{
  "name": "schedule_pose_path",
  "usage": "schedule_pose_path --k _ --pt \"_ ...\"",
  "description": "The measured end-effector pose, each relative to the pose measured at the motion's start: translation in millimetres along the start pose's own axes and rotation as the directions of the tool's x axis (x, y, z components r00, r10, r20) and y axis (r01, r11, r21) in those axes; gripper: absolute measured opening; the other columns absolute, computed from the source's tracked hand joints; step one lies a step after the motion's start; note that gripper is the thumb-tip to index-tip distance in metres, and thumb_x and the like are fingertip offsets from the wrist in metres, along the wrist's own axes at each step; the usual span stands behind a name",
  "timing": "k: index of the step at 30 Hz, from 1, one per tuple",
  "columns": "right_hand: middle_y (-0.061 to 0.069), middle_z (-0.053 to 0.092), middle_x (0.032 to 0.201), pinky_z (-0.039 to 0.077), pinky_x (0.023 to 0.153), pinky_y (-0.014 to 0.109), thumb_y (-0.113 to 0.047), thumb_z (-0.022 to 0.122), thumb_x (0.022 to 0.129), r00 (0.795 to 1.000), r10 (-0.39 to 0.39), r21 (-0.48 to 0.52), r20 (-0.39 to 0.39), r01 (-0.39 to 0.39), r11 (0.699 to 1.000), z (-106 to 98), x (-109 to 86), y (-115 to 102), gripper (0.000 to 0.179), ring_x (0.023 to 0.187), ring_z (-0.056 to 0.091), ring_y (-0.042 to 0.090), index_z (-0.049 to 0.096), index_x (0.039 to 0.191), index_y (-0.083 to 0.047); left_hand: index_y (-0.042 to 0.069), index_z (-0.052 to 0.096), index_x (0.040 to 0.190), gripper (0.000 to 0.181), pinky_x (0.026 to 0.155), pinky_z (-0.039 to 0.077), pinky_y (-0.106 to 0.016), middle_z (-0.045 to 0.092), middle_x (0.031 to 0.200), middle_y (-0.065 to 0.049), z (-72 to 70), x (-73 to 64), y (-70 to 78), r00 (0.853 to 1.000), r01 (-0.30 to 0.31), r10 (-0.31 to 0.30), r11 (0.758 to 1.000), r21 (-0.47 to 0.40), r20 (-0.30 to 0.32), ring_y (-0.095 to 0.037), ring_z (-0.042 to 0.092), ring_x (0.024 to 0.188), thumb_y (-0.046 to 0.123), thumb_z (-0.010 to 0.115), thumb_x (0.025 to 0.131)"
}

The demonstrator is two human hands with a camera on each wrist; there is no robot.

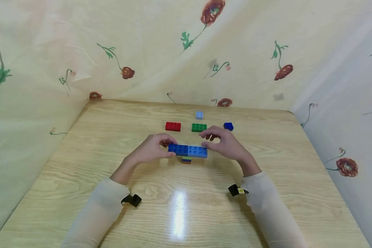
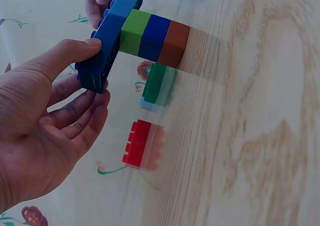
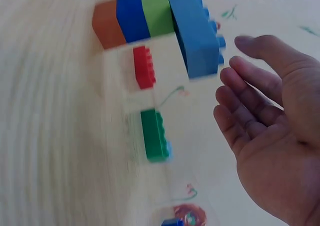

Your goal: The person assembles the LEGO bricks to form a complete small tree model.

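A small tower stands on the table, built of an orange-brown brick (image 2: 175,44), a blue brick (image 2: 154,38) and a lime green brick (image 2: 134,33). Across its top, end to end, lie a long dark blue brick (image 1: 180,150) and a long lighter blue brick (image 1: 197,152), so the top overhangs on both sides. My left hand (image 1: 153,148) pinches the outer end of the dark blue brick, thumb on the near side and fingers on the far side. Beside the lighter brick's free end, my right hand (image 1: 225,144) hovers with loosely bent fingers and holds nothing.
Behind the tower lie a red brick (image 1: 173,126), a green brick (image 1: 199,127) and a small dark blue brick (image 1: 228,126). Farther back sits a small pale blue brick (image 1: 199,115). Flower-patterned cloth (image 1: 155,51) hangs around the wooden table (image 1: 136,220).
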State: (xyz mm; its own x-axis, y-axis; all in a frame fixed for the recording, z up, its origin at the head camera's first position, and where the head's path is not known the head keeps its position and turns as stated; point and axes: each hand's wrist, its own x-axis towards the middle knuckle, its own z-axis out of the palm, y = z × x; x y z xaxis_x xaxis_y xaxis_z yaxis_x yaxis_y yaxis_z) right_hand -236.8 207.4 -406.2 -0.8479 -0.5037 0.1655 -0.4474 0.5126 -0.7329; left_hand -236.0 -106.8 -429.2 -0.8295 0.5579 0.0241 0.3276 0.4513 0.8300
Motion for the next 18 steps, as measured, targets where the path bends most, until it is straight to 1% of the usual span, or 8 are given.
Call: schedule_pose_path --k 3,5,8,13,18 --pt "0.015 0.070 0.121 0.053 0.095 0.045 -0.018 0.072 0.098 0.999 0.036 0.015 -0.022 -0.036 0.999 -7.3 6.5 7.8 0.028 0.104 0.063 0.021 0.071 0.125 -0.010 0.013 0.071 0.120 0.036 0.099 0.055 -0.043 0.071 0.122 -0.004 -1.7 -0.6 1.2 1.000 0.000 0.000 1.000 0.001 -0.001 -0.021 0.063 0.106 0.021 0.084 0.087" --pt "0.018 0.069 0.123 0.052 0.097 0.047 -0.017 0.071 0.099 0.997 0.076 0.037 -0.031 -0.075 0.997 -9.9 10.9 15.1 0.029 0.106 0.063 0.024 0.070 0.126 -0.006 0.013 0.071 0.121 0.037 0.099 0.055 -0.043 0.071 0.122 -0.004 -0.7 -0.8 0.2 1.000 0.001 -0.001 1.000 -0.001 -0.001 -0.021 0.063 0.106 0.021 0.084 0.087" --pt "0.020 0.068 0.126 0.051 0.100 0.050 -0.017 0.070 0.099 0.991 0.124 0.058 -0.043 -0.121 0.991 -12.3 19.0 26.3 0.033 0.109 0.063 0.028 0.068 0.128 -0.002 0.013 0.071 0.121 0.037 0.099 0.055 -0.043 0.071 0.122 -0.003 -0.2 -1.0 -0.4 1.000 0.000 0.000 1.000 0.001 -0.002 -0.021 0.063 0.106 0.022 0.084 0.087" --pt "0.018 0.067 0.129 0.051 0.103 0.048 -0.016 0.069 0.099 0.982 0.179 0.082 -0.060 -0.174 0.981 -11.8 31.9 42.6 0.034 0.115 0.062 0.029 0.067 0.131 -0.002 0.013 0.071 0.121 0.037 0.099 0.055 -0.044 0.071 0.123 -0.003 -1.4 -1.5 0.2 1.000 0.002 -0.002 1.000 -0.001 -0.004 -0.021 0.063 0.106 0.021 0.084 0.088" --pt "0.018 0.066 0.133 0.051 0.105 0.048 -0.013 0.069 0.099 0.972 0.224 0.107 -0.069 -0.216 0.971 -10.7 44.0 54.6 0.037 0.118 0.061 0.030 0.065 0.134 -0.001 0.013 0.071 0.121 0.037 0.099 0.055 -0.044 0.071 0.122 -0.004 -0.6 -1.5 -1.1 1.000 0.006 -0.006 1.000 -0.011 -0.004 -0.021 0.063 0.106 0.021 0.084 0.087"
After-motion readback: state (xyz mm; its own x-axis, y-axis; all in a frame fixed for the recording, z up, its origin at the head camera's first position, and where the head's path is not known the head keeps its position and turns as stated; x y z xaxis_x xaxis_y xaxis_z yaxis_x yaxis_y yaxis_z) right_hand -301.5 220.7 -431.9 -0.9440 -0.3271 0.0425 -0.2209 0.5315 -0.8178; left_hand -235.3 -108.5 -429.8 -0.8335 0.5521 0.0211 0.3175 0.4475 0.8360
